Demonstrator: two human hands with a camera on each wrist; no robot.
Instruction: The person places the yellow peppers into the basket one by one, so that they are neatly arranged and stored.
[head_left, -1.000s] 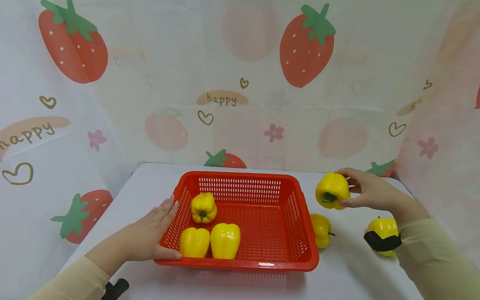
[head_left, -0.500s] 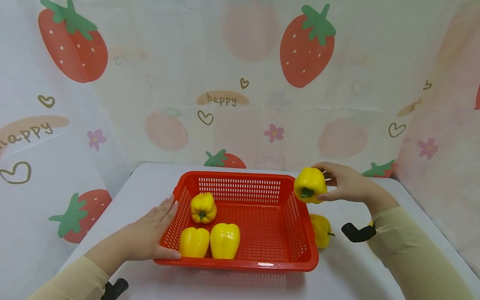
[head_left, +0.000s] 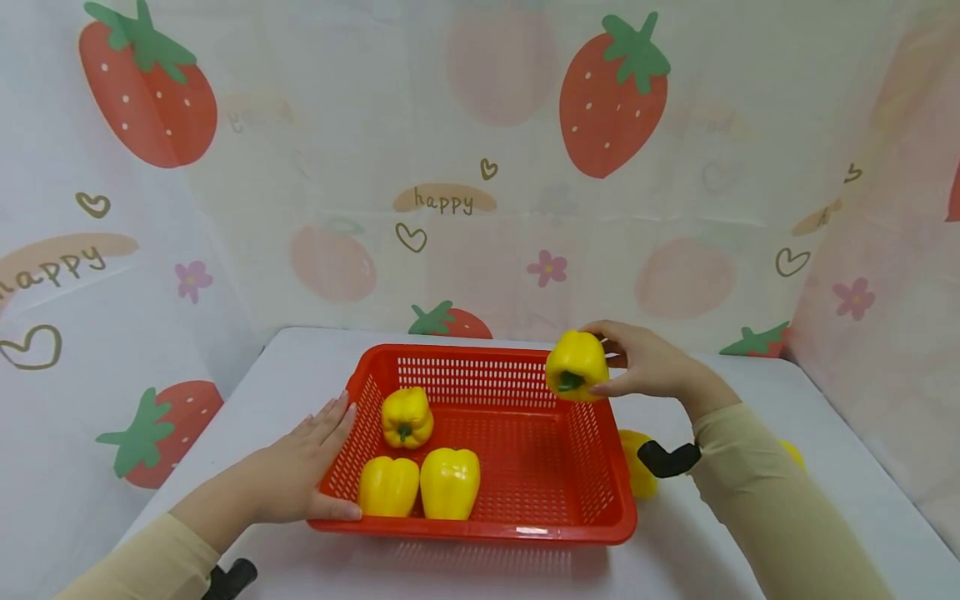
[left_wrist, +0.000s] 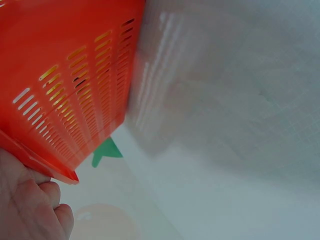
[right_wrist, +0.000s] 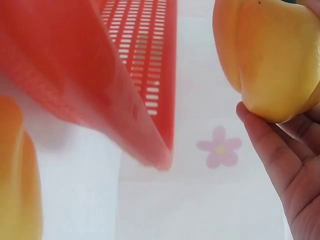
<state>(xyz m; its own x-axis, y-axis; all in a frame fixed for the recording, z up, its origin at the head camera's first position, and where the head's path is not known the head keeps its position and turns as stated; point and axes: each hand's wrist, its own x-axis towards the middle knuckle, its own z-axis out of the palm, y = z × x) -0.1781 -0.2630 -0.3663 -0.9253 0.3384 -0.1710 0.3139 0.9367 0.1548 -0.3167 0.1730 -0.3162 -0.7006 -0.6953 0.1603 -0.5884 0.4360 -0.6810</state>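
My right hand holds a yellow bell pepper between thumb and fingers, over the back right corner of a red plastic basket. Its green stem faces toward me and down. In the right wrist view, fingertips press the base of this pepper. My left hand rests on the basket's left rim, fingers straight and thumb at the front left corner. Within the basket, one yellow bell pepper lies at the back left; two more sit side by side in front.
Another yellow pepper lies on the white table just right of the basket, partly behind the right wrist's black strap. Farther right, a sliver of yellow shows past the sleeve. Strawberry-printed cloth walls the back and sides.
My right hand has carried its pepper leftward, from right of the basket to over its back right corner. The left hand and the peppers in the basket have stayed put.
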